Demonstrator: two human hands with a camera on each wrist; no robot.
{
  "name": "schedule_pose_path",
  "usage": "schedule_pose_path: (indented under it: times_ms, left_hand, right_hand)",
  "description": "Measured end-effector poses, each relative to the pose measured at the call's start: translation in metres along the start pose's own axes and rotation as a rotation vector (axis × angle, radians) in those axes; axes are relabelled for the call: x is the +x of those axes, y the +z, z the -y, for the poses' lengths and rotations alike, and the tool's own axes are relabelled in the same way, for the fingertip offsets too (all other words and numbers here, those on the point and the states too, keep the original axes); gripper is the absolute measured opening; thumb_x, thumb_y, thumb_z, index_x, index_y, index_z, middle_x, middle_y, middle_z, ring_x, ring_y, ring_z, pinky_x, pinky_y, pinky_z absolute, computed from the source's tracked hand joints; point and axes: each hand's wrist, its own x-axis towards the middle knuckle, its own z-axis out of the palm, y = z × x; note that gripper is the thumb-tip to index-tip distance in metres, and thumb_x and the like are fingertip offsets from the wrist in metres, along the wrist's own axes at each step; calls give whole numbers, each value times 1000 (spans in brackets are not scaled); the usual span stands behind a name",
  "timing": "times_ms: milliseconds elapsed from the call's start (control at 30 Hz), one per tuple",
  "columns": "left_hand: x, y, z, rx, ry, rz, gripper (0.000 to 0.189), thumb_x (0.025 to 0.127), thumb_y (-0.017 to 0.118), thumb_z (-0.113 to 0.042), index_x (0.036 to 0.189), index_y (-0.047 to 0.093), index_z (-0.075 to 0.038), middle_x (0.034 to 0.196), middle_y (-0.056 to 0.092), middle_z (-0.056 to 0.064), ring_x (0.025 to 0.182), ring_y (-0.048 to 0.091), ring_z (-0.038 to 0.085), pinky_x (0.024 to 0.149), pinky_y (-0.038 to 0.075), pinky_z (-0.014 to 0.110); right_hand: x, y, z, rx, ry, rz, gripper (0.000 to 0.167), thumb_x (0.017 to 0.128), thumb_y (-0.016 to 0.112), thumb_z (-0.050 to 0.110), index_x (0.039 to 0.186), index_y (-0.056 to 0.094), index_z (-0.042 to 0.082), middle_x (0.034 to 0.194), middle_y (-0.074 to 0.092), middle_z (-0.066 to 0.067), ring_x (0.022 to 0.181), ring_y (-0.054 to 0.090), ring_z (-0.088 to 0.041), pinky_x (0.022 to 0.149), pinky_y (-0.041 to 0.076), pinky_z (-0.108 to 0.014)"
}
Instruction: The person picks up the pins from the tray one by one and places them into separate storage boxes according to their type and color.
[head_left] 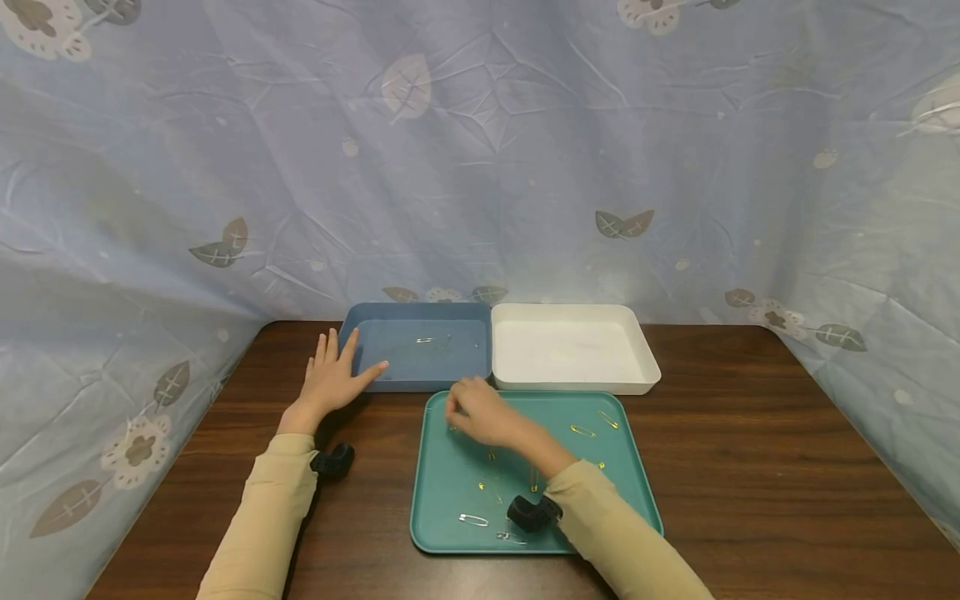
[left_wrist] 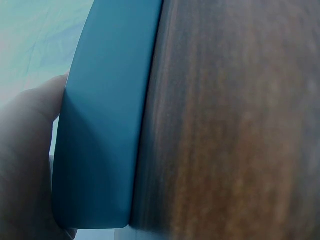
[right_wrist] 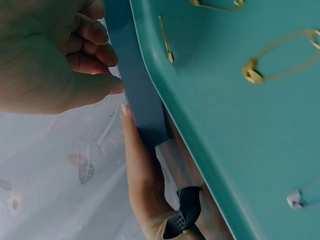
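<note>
My left hand point(head_left: 330, 382) lies spread at the near left corner of the blue tray point(head_left: 416, 386), fingers over its left side and thumb across the front rim. The left wrist view shows this hand point(left_wrist: 25, 150) right against the tray's outer wall point(left_wrist: 100, 115). My right hand point(head_left: 483, 410) hovers over the back left of the green tray point(head_left: 442, 517), its fingers loosely curled. No pin shows between its fingertips in the right wrist view. Gold safety pins point(head_left: 582, 431) and silver ones point(head_left: 473, 520) lie scattered on the green tray. Inside the blue tray are a few silver safety pins point(head_left: 425, 339).
A white tray point(head_left: 637, 350) stands right of the blue one, both behind the green tray. They rest on a dark wooden table point(head_left: 750, 467). A patterned curtain point(head_left: 480, 167) hangs behind and on both sides. Each wrist wears a black band point(head_left: 333, 461).
</note>
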Motion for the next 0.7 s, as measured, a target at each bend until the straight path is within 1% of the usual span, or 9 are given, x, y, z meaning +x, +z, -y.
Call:
schedule_pose_path:
  times_ms: [100,200,467,700]
  left_hand:
    - [0,0,0,2,0,-1,99,90,44,-71,158,-1,-16,160,-11,28,148,-9,49,112,2,73]
    - [-1,0,0,0,1,-3,98,90,45,-70,158,0,-15,160,-10,29,148,-9,50,112,3,73]
    - [-1,1,0,-1,3,1,98,90,45,-70,158,0,-15,160,-11,28,148,-9,49,112,3,73]
    - [0,0,1,-10,-2,3,99,90,44,-72,158,0,-15,160,-16,25,148,-15,47,113,1,72]
  right_hand:
    - [5,-3,-3,-5,19,-33,8,93,63,13,89,63,7,90,63,-6,87,54,-19,88,43,-39]
    - [10,-8,-5,8,44,-55,9,93,64,14,89,63,6,91,62,-7,89,54,-21,91,43,-42]
    - [27,-16,-14,19,98,-98,10,95,63,15,89,63,6,95,62,-8,95,55,-24,94,44,-42]
    - [43,-19,-25,25,153,-99,10,96,61,16,94,63,7,102,61,-10,100,54,-25,93,45,-40]
